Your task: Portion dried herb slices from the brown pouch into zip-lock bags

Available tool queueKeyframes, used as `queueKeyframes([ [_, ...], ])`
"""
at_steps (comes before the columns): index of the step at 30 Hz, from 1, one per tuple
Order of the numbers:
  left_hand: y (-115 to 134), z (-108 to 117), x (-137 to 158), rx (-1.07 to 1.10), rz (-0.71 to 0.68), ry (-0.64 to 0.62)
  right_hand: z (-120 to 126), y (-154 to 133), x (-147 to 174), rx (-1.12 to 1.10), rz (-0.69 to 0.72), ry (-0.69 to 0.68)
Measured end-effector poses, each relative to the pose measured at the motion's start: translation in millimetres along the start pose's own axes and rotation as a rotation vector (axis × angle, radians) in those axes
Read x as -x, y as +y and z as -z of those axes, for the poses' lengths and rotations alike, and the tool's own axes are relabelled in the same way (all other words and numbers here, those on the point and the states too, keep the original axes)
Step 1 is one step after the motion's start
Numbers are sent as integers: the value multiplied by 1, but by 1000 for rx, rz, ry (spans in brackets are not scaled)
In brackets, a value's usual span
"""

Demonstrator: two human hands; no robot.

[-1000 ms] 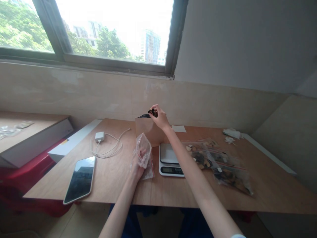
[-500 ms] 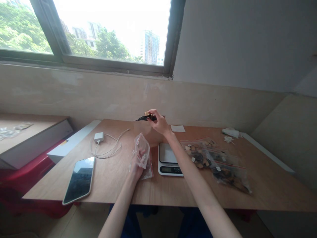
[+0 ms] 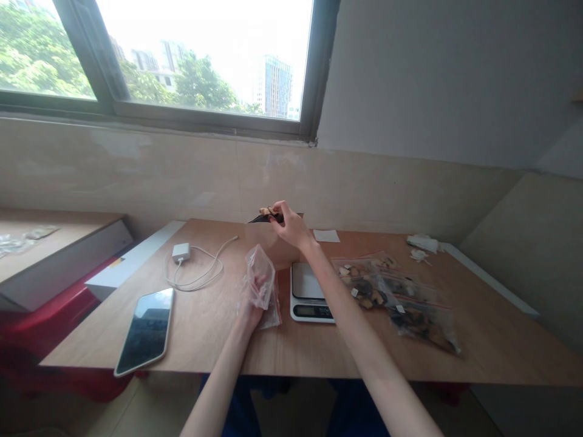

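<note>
Here's the right hand [image 3: 291,229], up behind the digital scale [image 3: 306,282] and a little to its left, thumb and fingers pinching a cluster of dark-and-tan pieces [image 3: 268,212] right at the mouth of a brown kraft packet [image 3: 285,250]. That packet stands just behind the scale on its left side, dark inside at the top; whether the cluster touches its rim, I can't tell.

And the left hand [image 3: 255,296]! Just left of the scale, it's grasping a clear zip bag [image 3: 261,258], fingers showing through the film; whether they're inside or behind it, the view won't say.

Good handling here, I'd judge, means a light but sure pinch: loose, irregular pieces like these could easily slip or crumble. The cluster wants to be lifted well clear of the packet's edge, because a snag could tip that tall, light thing over. The thin film looks floppy, so the left fingers should spread its mouth wide and bring it near, making any crossing short. Watch that right forearm, too, passing over the scale's right side: any lean on the platform would upset a reading. To the right of the scale lie filled zip bags [image 3: 423,321], best left unbrushed by the elbow.
</note>
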State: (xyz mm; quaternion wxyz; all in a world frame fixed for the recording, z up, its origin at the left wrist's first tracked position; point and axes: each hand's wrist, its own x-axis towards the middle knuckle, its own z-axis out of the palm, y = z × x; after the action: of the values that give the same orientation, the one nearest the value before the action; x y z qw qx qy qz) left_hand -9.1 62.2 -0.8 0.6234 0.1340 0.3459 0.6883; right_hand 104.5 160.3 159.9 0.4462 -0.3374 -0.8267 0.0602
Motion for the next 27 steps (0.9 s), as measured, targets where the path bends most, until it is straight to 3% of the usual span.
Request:
queueKeyframes([
  [6, 1, -3, 2, -6, 3, 13, -2, 3, 2, -86, 52, 2],
  [11, -1, 0, 0, -29, -11, 22, -3, 7, 1, -202, 16, 6],
  [18, -4, 3, -3, -46, -25, 8, -1, 2, 2, -374, -34, 123],
  [27, -5, 5, -4, -85, -34, 11, 6, -4, 7, -424, -76, 109],
])
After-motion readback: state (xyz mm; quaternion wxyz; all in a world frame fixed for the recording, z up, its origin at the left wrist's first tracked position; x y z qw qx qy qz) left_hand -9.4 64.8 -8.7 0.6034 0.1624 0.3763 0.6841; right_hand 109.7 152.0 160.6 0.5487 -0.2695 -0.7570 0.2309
